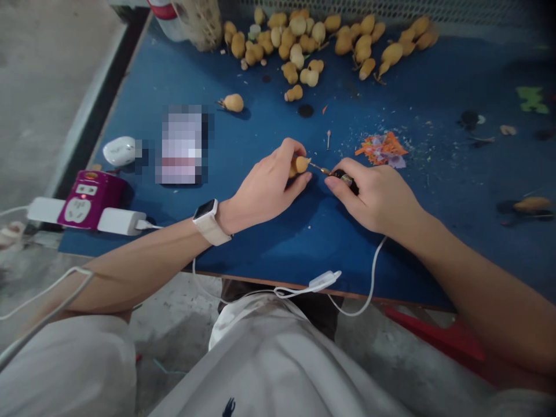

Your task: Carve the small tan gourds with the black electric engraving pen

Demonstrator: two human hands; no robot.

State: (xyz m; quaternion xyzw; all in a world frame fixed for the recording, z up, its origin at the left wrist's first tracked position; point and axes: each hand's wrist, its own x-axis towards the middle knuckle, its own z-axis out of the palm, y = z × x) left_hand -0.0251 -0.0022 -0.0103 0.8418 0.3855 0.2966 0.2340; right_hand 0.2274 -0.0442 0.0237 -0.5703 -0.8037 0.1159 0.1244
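My left hand (267, 180), with a watch at its wrist, has its fingers wrapped around a small tan gourd (299, 166). The gourd's narrow end points right. In my right hand (379, 194) is a small dark rotary tool (346, 179) with a brass-coloured collar and a thin bit. The bit reaches left to the gourd's end; whether it has entered the gourd I cannot tell. A white cable (374, 272) emerges from beneath my right hand and hangs past the table edge. Just beyond the hands lies a small loose bit (328, 140).
Many small gourds (286, 40) are heaped along the back, with a single gourd (233, 103) nearer. Orange and purple scraps (383, 149) lie among pale shavings on the blue table (269, 243). At left are a blurred phone (180, 145), a white case (119, 151) and a purple power socket (91, 198).
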